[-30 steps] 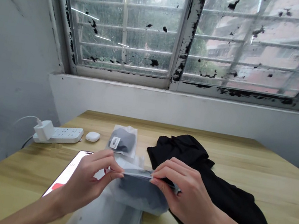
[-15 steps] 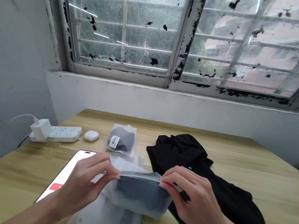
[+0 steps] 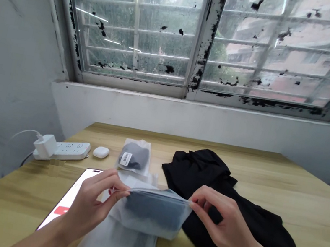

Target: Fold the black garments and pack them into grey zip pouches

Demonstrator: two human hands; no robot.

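A frosted plastic bag (image 3: pixel 154 213) with dark folded contents hangs between my two hands, its top edge stretched level. My left hand (image 3: pixel 96 196) pinches the left end of that edge between thumb and fingers. At the opposite corner, my right hand (image 3: pixel 222 223) pinches the same edge. Beneath the bag lie more frosted plastic bags (image 3: pixel 118 245), flat on the table. Black cloth (image 3: pixel 246 223), crumpled, spreads behind and under my right hand. A phone (image 3: pixel 63 203) with a lit screen is partly covered by my left hand.
Farther back on the wooden table (image 3: pixel 305 216) lies a small labelled bag (image 3: pixel 135 156) with something dark inside. To its left are a white earbud case (image 3: pixel 101 152) and a power strip (image 3: pixel 72 150) with a plugged-in charger (image 3: pixel 45 146). A window stands beyond the table.
My right hand has slid outward along the bag's top edge to its right corner. My left hand keeps its pinch, shifted slightly left.
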